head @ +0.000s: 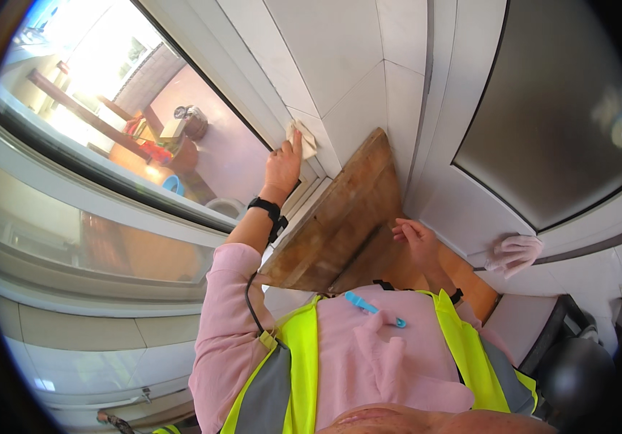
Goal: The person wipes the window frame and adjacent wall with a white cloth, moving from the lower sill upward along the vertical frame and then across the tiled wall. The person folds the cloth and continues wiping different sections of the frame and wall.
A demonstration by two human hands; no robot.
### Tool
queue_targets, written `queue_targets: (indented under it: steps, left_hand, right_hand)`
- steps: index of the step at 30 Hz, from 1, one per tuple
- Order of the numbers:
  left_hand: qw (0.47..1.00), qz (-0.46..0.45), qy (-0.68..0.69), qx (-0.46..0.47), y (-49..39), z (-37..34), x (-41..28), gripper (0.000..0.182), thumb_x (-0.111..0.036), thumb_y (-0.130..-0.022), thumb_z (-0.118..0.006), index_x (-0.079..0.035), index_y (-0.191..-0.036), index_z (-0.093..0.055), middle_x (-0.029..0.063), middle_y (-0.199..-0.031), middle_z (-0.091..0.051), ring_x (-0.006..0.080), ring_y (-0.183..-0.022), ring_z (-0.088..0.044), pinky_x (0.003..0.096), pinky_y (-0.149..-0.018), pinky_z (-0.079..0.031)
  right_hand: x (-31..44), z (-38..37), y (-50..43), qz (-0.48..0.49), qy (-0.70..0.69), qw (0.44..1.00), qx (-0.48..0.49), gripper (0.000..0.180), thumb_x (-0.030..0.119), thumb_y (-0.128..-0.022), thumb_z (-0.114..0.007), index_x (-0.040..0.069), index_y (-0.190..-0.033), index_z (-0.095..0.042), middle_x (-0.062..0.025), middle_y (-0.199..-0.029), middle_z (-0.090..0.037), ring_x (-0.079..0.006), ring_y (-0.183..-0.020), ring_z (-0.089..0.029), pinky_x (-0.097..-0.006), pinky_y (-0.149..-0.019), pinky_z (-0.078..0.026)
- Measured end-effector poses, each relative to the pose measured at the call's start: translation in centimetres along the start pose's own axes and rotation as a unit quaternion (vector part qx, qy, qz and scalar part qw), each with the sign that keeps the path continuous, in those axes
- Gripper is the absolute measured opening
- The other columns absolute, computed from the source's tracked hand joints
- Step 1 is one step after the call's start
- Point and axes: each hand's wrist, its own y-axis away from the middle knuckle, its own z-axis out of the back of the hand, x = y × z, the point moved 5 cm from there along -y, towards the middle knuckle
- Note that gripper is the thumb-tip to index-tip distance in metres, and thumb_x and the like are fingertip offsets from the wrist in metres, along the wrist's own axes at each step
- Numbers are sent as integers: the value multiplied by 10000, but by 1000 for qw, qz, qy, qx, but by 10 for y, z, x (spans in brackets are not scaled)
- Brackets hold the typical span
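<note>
My left hand (pixel 282 169) presses a cream cloth (pixel 308 147) against the lower corner of a white window frame (pixel 246 81), index finger stretched out over it. A black band circles that wrist. My right hand (pixel 418 243) hovers over a brown wooden board (pixel 338 217), fingers loosely bent, with nothing seen in it. The board lies in the corner between the window wall and a white door panel. Pale wall tiles (pixel 354 103) rise beyond the cloth. A blue clip (pixel 360 302) hangs on the front of my pink top.
A frosted glass pane (pixel 555 114) is set in the door at right. A pink cloth (pixel 517 254) hangs at its lower edge. Through the window show a blue basin (pixel 172 185) and timber beams (pixel 83 111). At bottom left, another person's hand (pixel 106 417) appears.
</note>
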Motion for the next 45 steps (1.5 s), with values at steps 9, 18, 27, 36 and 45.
queue_targets:
  steps: [9,18,27,36,45]
  left_hand:
    - [983,-72,72,153,34,-94,-44,610,-116,-926,-519,-101,-1521,-387,131,-915,-648,278,-733,-699,401,-601,-566]
    - [935,-137,128,300,46,-117,-33,375,-208,-966,-505,-239,-1331,-587,90,-912,-738,307,-834,-722,441,-682,-560]
    - [988,7,147,38,21,40,50,691,-97,-891,-539,-290,-1529,-357,125,-902,-652,351,-709,-692,487,-619,-551]
    - [977,-28,2,213,50,-40,24,673,-128,-963,-474,-346,-1572,-289,118,-964,-666,277,-723,-710,406,-610,-554]
    - [939,-67,92,324,63,-113,-20,596,-131,-971,-462,-372,-1513,-399,136,-933,-728,296,-835,-731,418,-678,-570]
  right_hand:
    - [-11,35,33,-20,13,996,-83,280,153,-1039,-537,-27,-1216,-658,-108,-997,-711,-143,-845,-673,-261,-783,-554]
    - [-24,43,59,-34,10,993,-114,288,171,-1044,-535,-21,-1220,-660,-98,-990,-712,-138,-835,-673,-269,-784,-558]
    - [-7,25,41,-22,2,996,-87,292,178,-1039,-542,-18,-1219,-662,-95,-991,-714,-133,-840,-672,-256,-783,-548]
    - [-2,4,34,10,-3,999,-53,285,158,-1036,-542,-28,-1217,-660,-95,-980,-713,-135,-844,-673,-256,-780,-544]
    - [-9,28,53,-8,-1,994,-109,283,154,-1035,-542,-30,-1215,-661,-95,-982,-710,-135,-836,-667,-261,-788,-542]
